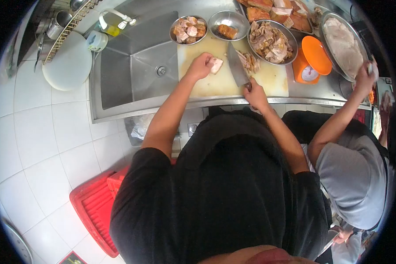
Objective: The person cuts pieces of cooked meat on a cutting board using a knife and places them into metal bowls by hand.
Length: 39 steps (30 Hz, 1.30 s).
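My left hand (pixel 201 67) pinches a pale piece of pork (pixel 215 65) above the cutting board (pixel 211 86). In my right hand (pixel 255 93) is the handle of a cleaver (pixel 236 67), its broad blade pointing away from me. Right of the blade lies a small heap of sliced meat (pixel 251 62). Behind the board stand three metal bowls. Cubed roast pork (pixel 190 29) fills the left one, a single browned chunk (pixel 227 31) sits in the middle one, and sliced meat (pixel 272 42) is piled in the right one.
A steel sink (pixel 138 66) with a faucet (pixel 115 20) is at left. To the right stand an orange scale (pixel 300 66) and a tray of pale food (pixel 342 39). Roast pork slabs (pixel 259 13) lie at the back. A co-worker's arm (pixel 339 116) reaches in at right. Red crates (pixel 94 207) are on the floor.
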Each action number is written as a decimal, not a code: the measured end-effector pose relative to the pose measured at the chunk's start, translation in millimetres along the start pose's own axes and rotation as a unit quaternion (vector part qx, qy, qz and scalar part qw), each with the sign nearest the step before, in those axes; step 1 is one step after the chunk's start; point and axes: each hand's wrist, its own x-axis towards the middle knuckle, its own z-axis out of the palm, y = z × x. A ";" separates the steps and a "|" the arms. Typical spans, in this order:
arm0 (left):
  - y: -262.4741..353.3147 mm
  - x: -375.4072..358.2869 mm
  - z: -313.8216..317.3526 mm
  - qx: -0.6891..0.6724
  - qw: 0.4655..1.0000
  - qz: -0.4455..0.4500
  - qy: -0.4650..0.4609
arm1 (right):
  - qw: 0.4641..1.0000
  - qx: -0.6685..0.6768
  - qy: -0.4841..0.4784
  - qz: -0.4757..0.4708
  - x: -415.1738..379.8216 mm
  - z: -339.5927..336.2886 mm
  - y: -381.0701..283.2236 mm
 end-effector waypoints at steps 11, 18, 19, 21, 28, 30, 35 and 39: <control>30.4 -42.3 -22.6 0.193 0.980 0.004 -0.048 | 0.995 -0.005 0.013 -0.095 -15.4 -3.6 4.8; 8.3 -67.3 -29.4 0.259 0.956 0.104 0.091 | 0.986 -0.055 -0.010 -0.157 -38.9 -21.5 -24.0; 10.5 -67.9 -26.8 0.256 0.958 0.092 0.091 | 0.983 -0.058 -0.009 -0.175 -39.3 -19.7 -24.9; 8.4 -67.9 -18.4 0.227 0.968 0.064 0.088 | 0.976 -0.057 -0.005 -0.209 -34.8 -11.0 -28.1; -7.5 -67.0 8.7 0.104 0.980 0.049 0.163 | 0.963 -0.091 -0.024 -0.251 -5.9 19.5 -66.9; -3.5 -68.7 12.4 0.096 0.978 0.044 0.182 | 0.954 -0.100 -0.017 -0.284 9.2 31.2 -73.7; -17.0 -66.1 21.3 0.051 0.976 0.031 0.208 | 0.948 -0.154 -0.045 -0.274 29.7 48.4 -74.2; -5.2 -69.8 23.5 0.059 0.972 0.021 0.225 | 0.953 -0.190 -0.069 -0.227 25.3 50.7 -76.3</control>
